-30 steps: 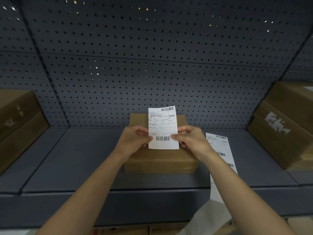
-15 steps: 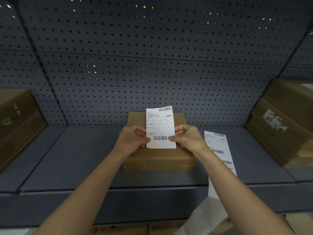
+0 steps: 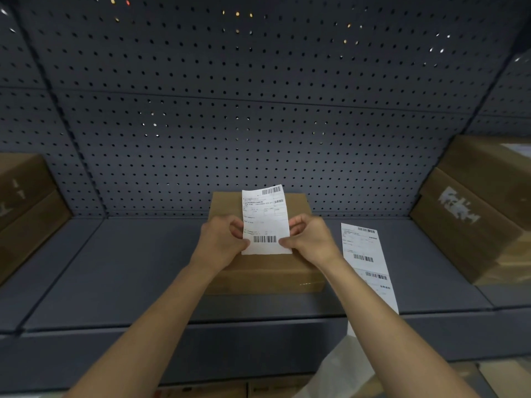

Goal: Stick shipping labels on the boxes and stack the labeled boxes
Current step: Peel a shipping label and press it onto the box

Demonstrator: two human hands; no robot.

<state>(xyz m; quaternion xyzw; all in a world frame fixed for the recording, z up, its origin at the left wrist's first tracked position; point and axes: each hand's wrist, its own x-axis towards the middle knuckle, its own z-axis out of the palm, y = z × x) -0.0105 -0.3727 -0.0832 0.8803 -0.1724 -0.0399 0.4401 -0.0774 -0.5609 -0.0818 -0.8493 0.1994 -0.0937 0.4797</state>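
The left hand (image 3: 221,242) and right hand (image 3: 311,239) each pinch a lower edge of one label (image 3: 265,219), holding it upright just above the box (image 3: 264,271) at the middle of the shelf (image 3: 129,268). The label is not yet stuck, likely being peeled or lined up. A strip (image 3: 363,254) of more labels lies just right of the box. Boxes sit stacked far left (image 3: 26,208) and far right (image 3: 474,214); the right one seems labeled, so much remains.
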